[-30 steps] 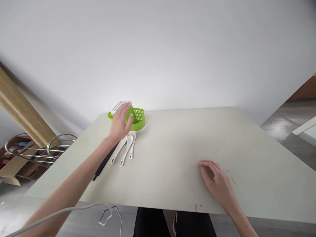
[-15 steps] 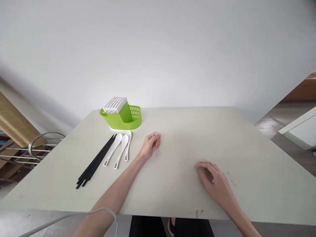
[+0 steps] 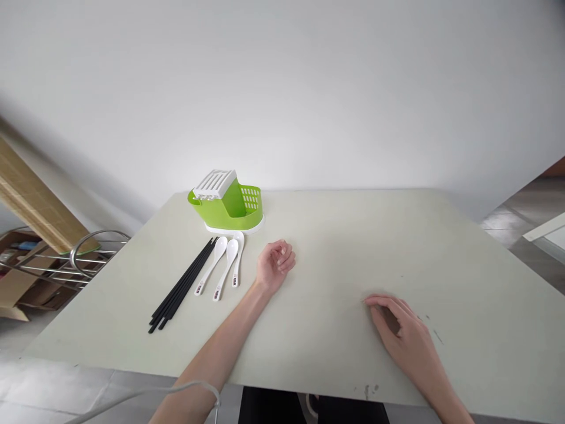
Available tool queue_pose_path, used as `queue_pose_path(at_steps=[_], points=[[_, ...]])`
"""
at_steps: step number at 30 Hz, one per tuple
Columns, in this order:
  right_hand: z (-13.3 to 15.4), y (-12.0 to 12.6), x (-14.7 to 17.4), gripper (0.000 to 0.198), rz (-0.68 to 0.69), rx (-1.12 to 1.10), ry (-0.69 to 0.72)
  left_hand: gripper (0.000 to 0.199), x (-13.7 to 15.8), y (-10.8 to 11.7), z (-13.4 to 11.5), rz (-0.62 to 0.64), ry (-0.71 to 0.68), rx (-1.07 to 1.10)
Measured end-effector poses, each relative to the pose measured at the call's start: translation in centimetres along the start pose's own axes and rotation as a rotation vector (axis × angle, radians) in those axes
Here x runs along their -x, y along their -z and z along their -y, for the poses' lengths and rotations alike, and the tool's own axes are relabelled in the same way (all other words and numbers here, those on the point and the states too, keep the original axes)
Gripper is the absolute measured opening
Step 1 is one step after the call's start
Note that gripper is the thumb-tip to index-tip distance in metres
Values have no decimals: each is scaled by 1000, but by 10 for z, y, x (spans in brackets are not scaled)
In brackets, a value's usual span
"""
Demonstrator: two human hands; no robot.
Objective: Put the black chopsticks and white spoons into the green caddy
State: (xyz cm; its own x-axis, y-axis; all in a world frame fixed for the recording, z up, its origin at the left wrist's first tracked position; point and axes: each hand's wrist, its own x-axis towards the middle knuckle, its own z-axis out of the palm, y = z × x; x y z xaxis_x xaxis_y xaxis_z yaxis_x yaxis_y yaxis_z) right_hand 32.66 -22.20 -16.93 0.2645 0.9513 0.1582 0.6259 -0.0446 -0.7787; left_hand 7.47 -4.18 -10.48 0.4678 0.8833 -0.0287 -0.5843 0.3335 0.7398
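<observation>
My left hand (image 3: pixel 276 263) rests on the table (image 3: pixel 326 235) just right of the spoons, palm turned partly up. Its fingers are curled in, and nothing shows in them. My right hand (image 3: pixel 399 327) lies on its side near the front right, fingers curved with a gap behind the thumb and no object inside. Three white spoons (image 3: pixel 226 271) lie close together, bowls pointing away from me. Several black chopsticks (image 3: pixel 185 285) lie in a slanting bundle to their left. Behind them stands a green cutlery holder (image 3: pixel 227 212) with a white slotted top (image 3: pixel 215 184) and white base.
A white wall (image 3: pixel 326 106) borders the table's far edge. A grey-white cable (image 3: pixel 176 387) crosses my left forearm. Left of the table are a metal rack (image 3: pixel 83 259), a wooden board (image 3: pixel 39 197) and cardboard boxes (image 3: pixel 26 282). Dark marks (image 3: pixel 367 391) spot the front edge.
My left hand has rolled so more of its palm faces up, fingers still curled. The whole view has shifted slightly, moving everything rightward. Spoons, chopsticks and holder keep their places on the table.
</observation>
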Motion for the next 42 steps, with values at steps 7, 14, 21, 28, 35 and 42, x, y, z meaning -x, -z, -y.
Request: queue_pose_path(at_steps=[7,14,21,28,35,42], points=[[2,1,1,30,11,-1,-12,32,4,0,0,-19,-13,41],[1,1,2,30,13,-5,-13,32,13,1,0,-37,-6,67],[1,1,2,30,23,-12,-21,32,29,2,0,-63,16,156],[1,2,1,32,25,-7,-18,28,40,5,0,-52,9,264],[4,3,2,31,30,-1,-41,27,33,8,0,-59,3,270],[3,3,2,28,19,9,-27,28,19,9,-3,-37,-11,198]])
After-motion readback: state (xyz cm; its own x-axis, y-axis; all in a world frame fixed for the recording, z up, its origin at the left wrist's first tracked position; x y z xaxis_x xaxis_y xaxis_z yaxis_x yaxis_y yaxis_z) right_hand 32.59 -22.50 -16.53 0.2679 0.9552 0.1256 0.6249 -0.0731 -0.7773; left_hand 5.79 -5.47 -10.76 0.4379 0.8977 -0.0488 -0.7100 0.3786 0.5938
